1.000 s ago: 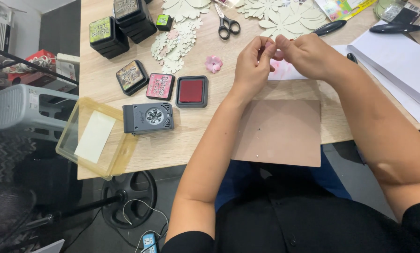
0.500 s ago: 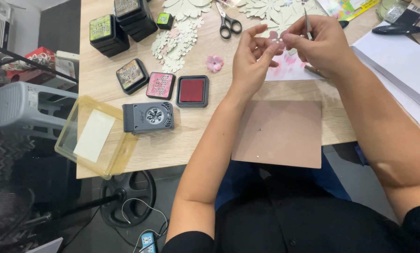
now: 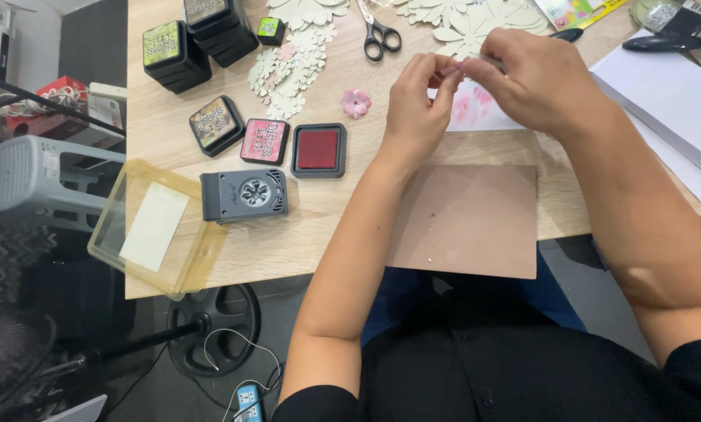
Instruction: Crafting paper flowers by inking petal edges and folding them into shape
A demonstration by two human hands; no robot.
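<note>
My left hand [image 3: 415,105] and my right hand [image 3: 534,78] meet fingertip to fingertip above the wooden desk [image 3: 303,242], pinching one small pale paper piece [image 3: 453,70] between them. Most of that piece is hidden by my fingers. Under the hands lies a white sheet with pink blotches [image 3: 475,109]. A brown mat [image 3: 467,219] sits just in front of me. A small pink paper flower [image 3: 356,101] lies left of my left hand.
Scissors [image 3: 378,35], pale paper flower cut-outs [image 3: 288,70] and black ink pads [image 3: 174,55] sit at the back. An open red ink pad [image 3: 318,149], a grey flower punch [image 3: 245,195] and a clear tray [image 3: 151,227] are left. White paper [image 3: 671,94] lies right.
Both hands have stayed together over the blotched sheet, with the fingers shifting around the small piece. A thin tool that stood up from my right hand half a second ago no longer shows.
</note>
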